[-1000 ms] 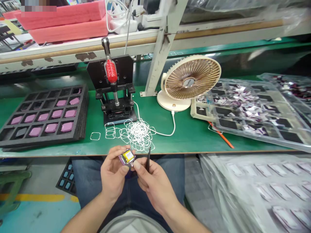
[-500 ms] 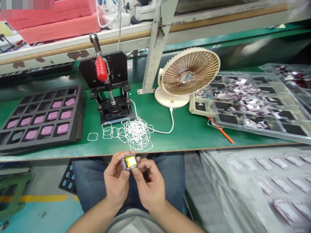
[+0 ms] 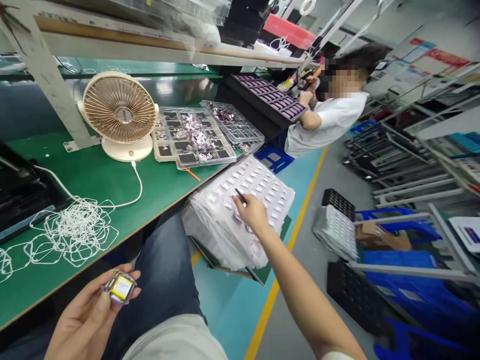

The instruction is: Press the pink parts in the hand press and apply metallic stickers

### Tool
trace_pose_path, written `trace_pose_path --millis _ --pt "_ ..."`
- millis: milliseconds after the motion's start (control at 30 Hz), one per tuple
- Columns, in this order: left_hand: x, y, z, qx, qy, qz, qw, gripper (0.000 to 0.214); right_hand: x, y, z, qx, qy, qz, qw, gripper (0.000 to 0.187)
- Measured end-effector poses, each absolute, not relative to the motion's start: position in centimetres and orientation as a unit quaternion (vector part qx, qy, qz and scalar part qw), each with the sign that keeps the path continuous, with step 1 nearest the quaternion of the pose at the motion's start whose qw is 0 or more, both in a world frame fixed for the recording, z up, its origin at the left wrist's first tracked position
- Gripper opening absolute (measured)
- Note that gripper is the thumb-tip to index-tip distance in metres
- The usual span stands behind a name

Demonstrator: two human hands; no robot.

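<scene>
My left hand (image 3: 84,317) holds a small purple-edged device housing (image 3: 120,287) near the table's front edge, its open side facing up. Inside the housing a yellow-bordered battery with a white label is visible. My right hand (image 3: 255,214) is stretched out over a white tray of parts (image 3: 210,215) to the right of my leg. A thin, dark, pen-like tool (image 3: 240,195) is gripped in its fingers; whether it is a pair of tweezers I cannot tell. Rows of small pale framed pieces (image 3: 258,187) lie in the tray, close to the fingertips.
White ring-shaped bands (image 3: 80,230) lie heaped on the green table (image 3: 161,192). A fan (image 3: 120,112) stands behind them, its cable running across the table. Compartment boxes (image 3: 187,160) hold small parts. An orange stick (image 3: 193,174) lies nearby. A co-worker (image 3: 326,117) sits beyond the purple-filled tray (image 3: 258,107).
The view has swung right. My right hand has left the device housing and moved right to the white tray; the dark tool now shows in it. My left hand still holds the housing.
</scene>
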State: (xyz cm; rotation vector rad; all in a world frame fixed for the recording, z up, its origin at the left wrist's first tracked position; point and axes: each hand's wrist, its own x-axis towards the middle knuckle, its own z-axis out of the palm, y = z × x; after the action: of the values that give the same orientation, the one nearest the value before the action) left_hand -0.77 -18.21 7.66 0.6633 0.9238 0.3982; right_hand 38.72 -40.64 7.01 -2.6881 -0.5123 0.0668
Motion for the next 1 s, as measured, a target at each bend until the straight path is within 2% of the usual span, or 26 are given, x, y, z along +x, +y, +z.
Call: trace_pose_path --millis 100,233,400,533,667,733,767,833,900,1000 --pt "0.0 -18.8 7.5 0.316 0.435 0.167 0.826 0.047 44.6 -42.5 5.4 -0.980 -0.146 0.059 0.120 0.038" --pt "1.2 -20.0 8.7 0.318 0.439 0.182 0.820 0.044 46.6 -43.0 3.6 -0.983 -0.143 0.098 0.064 0.033" --pt "1.3 -20.3 9.1 0.321 0.444 0.209 0.810 0.045 47.4 -43.0 3.4 -0.983 -0.138 0.099 0.076 0.030" --pt "0.9 -19.7 8.6 0.316 0.443 0.209 0.812 0.049 47.4 -43.5 5.8 -0.984 -0.116 0.055 0.121 0.020" --pt "1.2 -19.8 8.6 0.313 0.418 0.219 0.824 0.045 41.7 -41.7 8.3 -0.975 -0.129 -0.017 0.181 0.031" --pt "1.7 -20.0 8.7 0.313 0.384 0.225 0.839 0.043 36.1 -39.1 8.6 -0.953 -0.180 -0.030 0.240 0.037" --pt "1.9 -20.1 8.7 0.315 0.365 0.228 0.846 0.042 32.9 -37.5 8.6 -0.922 -0.237 -0.029 0.304 0.036" --pt "2.1 -19.9 8.6 0.320 0.335 0.238 0.854 0.041 26.5 -34.3 8.4 -0.823 -0.365 -0.003 0.435 0.022" --pt "1.9 -19.5 8.4 0.328 0.318 0.254 0.852 0.041 21.1 -31.3 8.1 -0.716 -0.464 0.013 0.521 0.007" --pt "0.5 -18.8 8.3 0.346 0.314 0.290 0.835 0.041 16.5 -27.9 7.5 -0.618 -0.529 0.050 0.579 0.023"
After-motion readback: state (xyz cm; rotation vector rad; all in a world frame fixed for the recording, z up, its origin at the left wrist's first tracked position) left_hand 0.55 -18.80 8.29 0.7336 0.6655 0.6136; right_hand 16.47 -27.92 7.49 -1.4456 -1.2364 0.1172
